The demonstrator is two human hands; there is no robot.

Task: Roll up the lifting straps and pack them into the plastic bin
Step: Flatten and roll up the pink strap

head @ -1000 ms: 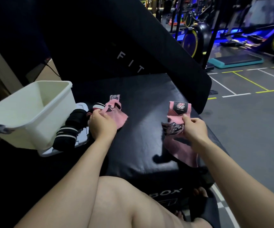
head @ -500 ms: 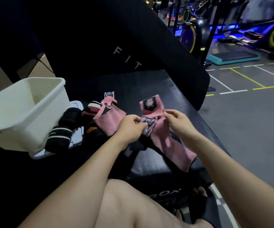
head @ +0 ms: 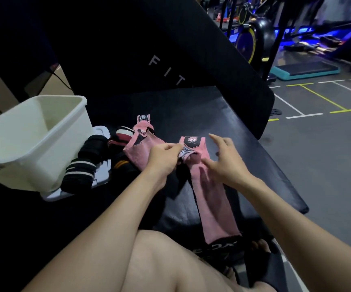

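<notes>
While the plastic bin (head: 33, 131) waits empty at far left on the bench (head: 223, 114), the left hand (head: 163, 159) pinches the far, labelled end of the pink strap (head: 210, 194). That strap runs lengthwise toward the person, near end hanging off the bench. Just right of the pinch, the right hand (head: 225, 163) hovers with fingers spread, grasping nothing.

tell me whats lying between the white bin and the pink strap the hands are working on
In the head view, between the white bin and that pink strap: dark rolled straps and a second pink strap.
</notes>
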